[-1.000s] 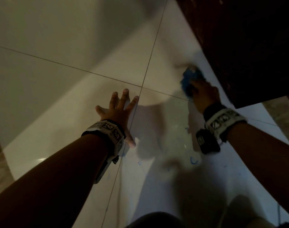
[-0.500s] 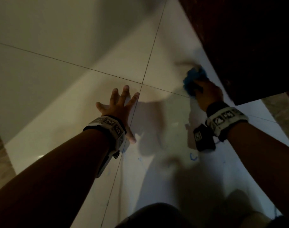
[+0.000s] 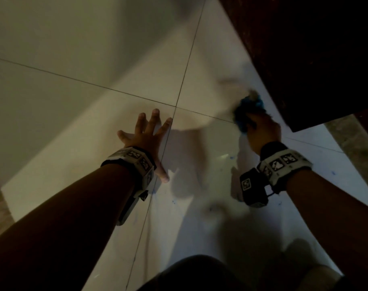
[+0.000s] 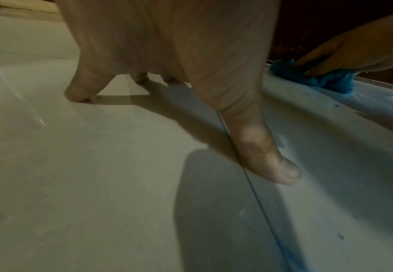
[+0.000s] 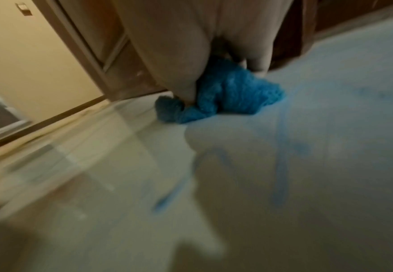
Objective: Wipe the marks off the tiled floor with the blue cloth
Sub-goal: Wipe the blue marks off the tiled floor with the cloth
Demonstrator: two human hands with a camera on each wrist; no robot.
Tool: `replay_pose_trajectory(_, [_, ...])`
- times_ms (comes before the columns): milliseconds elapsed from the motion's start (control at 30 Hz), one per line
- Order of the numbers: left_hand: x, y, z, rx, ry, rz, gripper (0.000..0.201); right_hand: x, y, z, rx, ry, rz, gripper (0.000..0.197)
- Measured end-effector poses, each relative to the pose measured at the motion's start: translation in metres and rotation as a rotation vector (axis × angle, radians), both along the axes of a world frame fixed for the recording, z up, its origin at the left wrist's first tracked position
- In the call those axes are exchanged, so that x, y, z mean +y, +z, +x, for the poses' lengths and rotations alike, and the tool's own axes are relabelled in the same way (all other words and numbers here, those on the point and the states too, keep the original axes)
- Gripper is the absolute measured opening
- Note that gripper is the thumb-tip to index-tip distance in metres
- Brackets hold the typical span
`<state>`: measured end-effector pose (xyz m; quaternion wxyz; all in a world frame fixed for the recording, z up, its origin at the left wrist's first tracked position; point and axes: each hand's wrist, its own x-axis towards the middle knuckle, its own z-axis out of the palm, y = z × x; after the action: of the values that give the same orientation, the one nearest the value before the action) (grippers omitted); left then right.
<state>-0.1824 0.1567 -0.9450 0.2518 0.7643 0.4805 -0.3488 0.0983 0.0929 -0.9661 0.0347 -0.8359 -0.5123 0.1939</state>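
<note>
My right hand (image 3: 260, 131) grips a bunched blue cloth (image 3: 247, 111) and presses it on the white tiled floor (image 3: 137, 91), close to the dark wooden door. The right wrist view shows the blue cloth (image 5: 228, 93) under my fingers, with faint blue marks (image 5: 281, 165) smeared on the tile nearer the camera. Small blue marks (image 3: 231, 158) dot the floor by my right wrist. My left hand (image 3: 146, 135) lies flat on the floor with fingers spread, beside the crossing of the grout lines. In the left wrist view its thumb (image 4: 263, 152) touches the tile, and the blue cloth (image 4: 316, 77) shows far right.
A dark wooden door (image 3: 304, 49) fills the upper right, its bottom edge just beyond the cloth. A door frame (image 5: 111, 60) and a skirting board (image 5: 39, 127) run along the wall. My knees (image 3: 199, 274) are at the bottom edge.
My right hand has slid the cloth a little to the right and nearer, toward the door's corner. The left hand has stayed planted on the floor.
</note>
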Motion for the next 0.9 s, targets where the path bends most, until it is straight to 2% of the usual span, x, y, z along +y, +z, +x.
replay_pose_trajectory(133, [0.000, 0.002, 0.000, 0.004, -0.004, 0.013, 0.158, -0.025, 0.003, -0.032, 0.212, 0.270, 0.158, 0.039])
replay_pose_trajectory(200, [-0.001, 0.001, 0.000, 0.007, -0.006, 0.014, 0.157, -0.014, 0.002, -0.014, 0.205, 0.217, 0.129, 0.039])
replay_pose_trajectory(300, [-0.001, 0.001, 0.000, 0.003, -0.007, 0.011, 0.157, 0.009, -0.002, 0.019, 0.043, -0.041, 0.020, 0.041])
replay_pose_trajectory(367, [-0.001, 0.001, 0.000, 0.002, -0.002, 0.010, 0.157, 0.013, -0.001, 0.011, 0.003, -0.106, 0.000, 0.041])
replay_pose_trajectory(433, [-0.001, 0.001, 0.000, -0.006, 0.004, 0.011, 0.157, 0.003, -0.001, -0.016, 0.099, -0.032, 0.047, 0.036])
replay_pose_trajectory(500, [-0.001, 0.000, 0.000, -0.016, 0.001, 0.015, 0.157, -0.017, -0.002, -0.037, 0.223, 0.161, 0.166, 0.035])
replay_pose_trajectory(567, [-0.001, -0.002, -0.001, -0.015, -0.001, 0.018, 0.157, -0.021, -0.006, -0.028, 0.222, 0.301, 0.176, 0.037])
replay_pose_trajectory(600, [-0.001, -0.002, -0.001, -0.015, 0.000, 0.020, 0.157, -0.015, -0.009, -0.015, 0.193, 0.271, 0.156, 0.037])
replay_pose_trajectory(700, [-0.001, -0.002, -0.001, -0.018, 0.002, 0.022, 0.157, 0.011, -0.016, 0.018, 0.010, 0.018, 0.019, 0.041])
replay_pose_trajectory(767, [-0.001, -0.001, -0.001, -0.021, 0.003, 0.019, 0.158, 0.018, -0.014, 0.007, -0.050, -0.041, -0.004, 0.039])
replay_pose_trajectory(833, [-0.001, -0.001, -0.002, -0.027, 0.004, 0.016, 0.158, 0.011, -0.011, -0.028, 0.047, 0.059, 0.065, 0.033])
replay_pose_trajectory(900, [-0.002, -0.001, -0.002, -0.030, 0.007, 0.009, 0.157, -0.012, -0.005, -0.068, 0.148, 0.286, 0.115, 0.038])
